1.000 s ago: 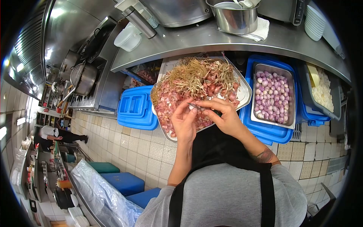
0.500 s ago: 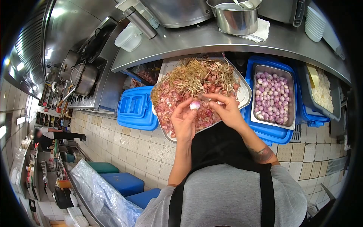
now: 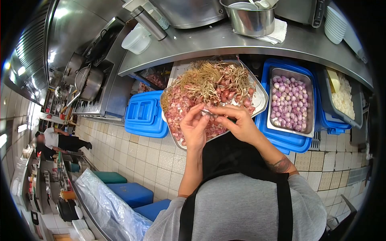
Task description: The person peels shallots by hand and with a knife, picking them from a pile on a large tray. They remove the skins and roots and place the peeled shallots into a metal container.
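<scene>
Over the front of a large metal tray (image 3: 263,98), my left hand (image 3: 196,127) pinches a small pale shallot (image 3: 206,112). My right hand (image 3: 237,120) is closed at the shallot's right side, with a small dark object, perhaps a blade, between its fingers; too little of it shows to name it. Pink and red peelings (image 3: 181,100) fill the tray's left and front. Unpeeled shallots with long dry roots (image 3: 213,80) are heaped at its back. To the right, a steel pan (image 3: 311,116) holds several peeled purple shallots (image 3: 287,102).
The steel counter edge (image 3: 193,55) runs behind the tray. A steel pot (image 3: 251,22) stands on it. A blue lid (image 3: 145,114) lies left of the tray. At the right is a grey bin (image 3: 356,120) with white pieces. Another person (image 3: 60,140) stands far left.
My right hand has moved left to meet the shallot in my left hand, and its fingers now partly cover it. The far person has shifted posture.
</scene>
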`<state>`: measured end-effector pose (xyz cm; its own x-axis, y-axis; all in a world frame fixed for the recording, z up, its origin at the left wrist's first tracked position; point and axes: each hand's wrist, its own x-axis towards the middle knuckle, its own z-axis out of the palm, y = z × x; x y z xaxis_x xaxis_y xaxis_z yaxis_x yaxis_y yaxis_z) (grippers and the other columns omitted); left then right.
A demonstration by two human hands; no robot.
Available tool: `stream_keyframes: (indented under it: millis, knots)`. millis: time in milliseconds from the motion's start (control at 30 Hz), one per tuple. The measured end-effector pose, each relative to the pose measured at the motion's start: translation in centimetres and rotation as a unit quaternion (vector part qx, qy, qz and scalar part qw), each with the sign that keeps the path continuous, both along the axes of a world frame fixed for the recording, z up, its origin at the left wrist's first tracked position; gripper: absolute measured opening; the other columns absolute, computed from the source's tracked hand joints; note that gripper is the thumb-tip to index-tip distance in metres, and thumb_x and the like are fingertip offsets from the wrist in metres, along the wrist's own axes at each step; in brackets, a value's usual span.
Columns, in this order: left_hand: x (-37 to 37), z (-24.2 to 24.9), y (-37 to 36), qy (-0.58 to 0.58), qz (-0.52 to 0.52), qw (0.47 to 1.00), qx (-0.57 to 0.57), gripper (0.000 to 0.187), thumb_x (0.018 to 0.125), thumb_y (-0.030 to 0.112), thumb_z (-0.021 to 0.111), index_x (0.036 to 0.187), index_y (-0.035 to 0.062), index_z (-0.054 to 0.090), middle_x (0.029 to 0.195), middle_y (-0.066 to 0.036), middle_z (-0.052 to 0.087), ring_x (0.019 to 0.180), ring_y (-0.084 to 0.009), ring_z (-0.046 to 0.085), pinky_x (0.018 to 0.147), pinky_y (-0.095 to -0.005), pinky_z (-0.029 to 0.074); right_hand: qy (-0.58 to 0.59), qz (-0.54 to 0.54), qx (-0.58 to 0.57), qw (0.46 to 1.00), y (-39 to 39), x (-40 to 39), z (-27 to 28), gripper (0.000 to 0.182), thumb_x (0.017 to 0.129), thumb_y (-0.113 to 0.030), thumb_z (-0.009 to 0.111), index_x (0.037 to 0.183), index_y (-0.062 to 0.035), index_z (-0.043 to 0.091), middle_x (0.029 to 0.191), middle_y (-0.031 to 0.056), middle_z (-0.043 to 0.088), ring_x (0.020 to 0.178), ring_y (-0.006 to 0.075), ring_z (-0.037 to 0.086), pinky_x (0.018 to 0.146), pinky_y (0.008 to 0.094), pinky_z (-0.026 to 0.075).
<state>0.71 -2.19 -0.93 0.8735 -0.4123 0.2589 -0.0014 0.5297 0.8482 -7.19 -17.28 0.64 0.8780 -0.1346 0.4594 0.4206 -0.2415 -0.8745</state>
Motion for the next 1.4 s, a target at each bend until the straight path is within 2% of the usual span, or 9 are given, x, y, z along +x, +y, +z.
stream_keyframes:
  millis: [67, 167, 267, 700, 800, 900, 1167, 1267, 1400]
  knots:
    - [0.0, -0.4, -0.1, -0.025, 0.007, 1.0, 0.0, 0.034, 0.077, -0.013, 0.061, 0.11, -0.0064, 0.058, 0.116, -0.014, 0.055, 0.102, -0.0181, 0.057, 0.089, -0.0286, 0.047, -0.033, -0.011, -0.016, 0.999, -0.1, 0.6, -1.0, 0.029, 0.085, -0.003, 0.058, 0.114, -0.0015, 0.062, 0.093, 0.0094, 0.065, 0.071, 0.0126, 0.059, 0.063, 0.0244, 0.046]
    - [-0.1, -0.5, 0.1, -0.007, -0.002, 1.0, 0.0, 0.036, 0.077, -0.012, 0.063, 0.112, -0.0059, 0.058, 0.117, -0.014, 0.055, 0.102, -0.0189, 0.057, 0.089, -0.029, 0.047, 0.064, 0.056, 0.137, 0.987, 0.2, 0.3, -0.8, 0.028, 0.089, -0.004, 0.055, 0.116, -0.0019, 0.061, 0.082, 0.0051, 0.061, 0.054, 0.0069, 0.047, 0.048, 0.0205, 0.037]
    - [-0.1, -0.1, 0.4, 0.021, -0.039, 0.999, 0.007, 0.044, 0.077, -0.012, 0.063, 0.119, -0.0051, 0.053, 0.118, -0.015, 0.055, 0.106, -0.0204, 0.056, 0.09, -0.0297, 0.047, 0.178, 0.149, 0.365, 0.902, -0.6, 0.1, -0.1, 0.028, 0.092, -0.007, 0.052, 0.118, -0.0024, 0.059, 0.075, 0.0006, 0.056, 0.047, 0.0031, 0.037, 0.041, 0.0183, 0.028]
    - [0.0, 0.3, -0.3, 0.021, -0.037, 0.999, -0.012, 0.048, 0.078, -0.013, 0.059, 0.124, -0.0053, 0.046, 0.121, -0.018, 0.054, 0.112, -0.0219, 0.054, 0.095, -0.0309, 0.045, -0.062, -0.163, -0.062, 0.983, -0.8, 1.7, -2.2, 0.03, 0.091, -0.008, 0.052, 0.12, -0.0069, 0.06, 0.063, -0.0057, 0.05, 0.054, 0.0019, 0.04, 0.049, 0.0179, 0.033]
    - [0.2, 0.1, -0.4, 0.023, -0.016, 1.0, 0.005, 0.045, 0.079, -0.013, 0.058, 0.122, -0.0059, 0.047, 0.12, -0.018, 0.055, 0.11, -0.0208, 0.055, 0.093, -0.0299, 0.047, 0.09, -0.023, 0.142, 0.985, -0.4, 0.4, -0.5, 0.031, 0.089, -0.009, 0.055, 0.119, -0.0048, 0.06, 0.086, 0.0039, 0.062, 0.067, 0.0075, 0.05, 0.064, 0.0231, 0.042]
    - [0.7, -0.9, -0.3, 0.023, -0.006, 1.0, 0.016, 0.042, 0.081, -0.012, 0.057, 0.122, -0.0065, 0.048, 0.119, -0.017, 0.056, 0.107, -0.0201, 0.057, 0.091, -0.0296, 0.049, 0.116, 0.04, 0.208, 0.971, 0.1, 0.3, -0.1, 0.032, 0.092, -0.008, 0.052, 0.124, -0.0073, 0.057, 0.058, -0.0065, 0.046, 0.048, 0.0022, 0.037, 0.044, 0.0185, 0.03]
    - [0.5, -0.6, -0.5, 0.065, -0.015, 0.998, 0.018, 0.042, 0.081, -0.01, 0.058, 0.122, -0.0072, 0.047, 0.114, -0.017, 0.059, 0.101, -0.02, 0.06, 0.087, -0.03, 0.051, 0.162, 0.004, 0.201, 0.966, -0.9, 1.1, -1.9, 0.031, 0.089, -0.007, 0.055, 0.119, -0.0054, 0.06, 0.096, 0.0049, 0.066, 0.079, 0.0064, 0.056, 0.072, 0.0217, 0.045]
    - [0.7, -1.0, -0.8, 0.094, -0.015, 0.995, 0.027, 0.043, 0.082, -0.01, 0.058, 0.123, -0.0074, 0.047, 0.115, -0.018, 0.059, 0.1, -0.0201, 0.061, 0.085, -0.0301, 0.052, -0.055, -0.16, 0.009, 0.985, -1.7, 3.3, -5.4, 0.03, 0.092, -0.009, 0.052, 0.121, -0.007, 0.059, 0.074, -0.001, 0.054, 0.057, 0.0043, 0.043, 0.053, 0.0206, 0.035]
    - [0.7, -1.0, -1.9, 0.074, 0.0, 0.994, 0.08, 0.044, 0.081, -0.011, 0.058, 0.123, -0.0072, 0.047, 0.113, -0.017, 0.059, 0.1, -0.0189, 0.06, 0.085, -0.0283, 0.051, 0.051, -0.086, 0.114, 0.988, -1.9, 1.8, -5.6, 0.034, 0.092, -0.009, 0.051, 0.126, -0.0089, 0.055, 0.085, 0.003, 0.061, 0.064, 0.0077, 0.051, 0.06, 0.0226, 0.042]
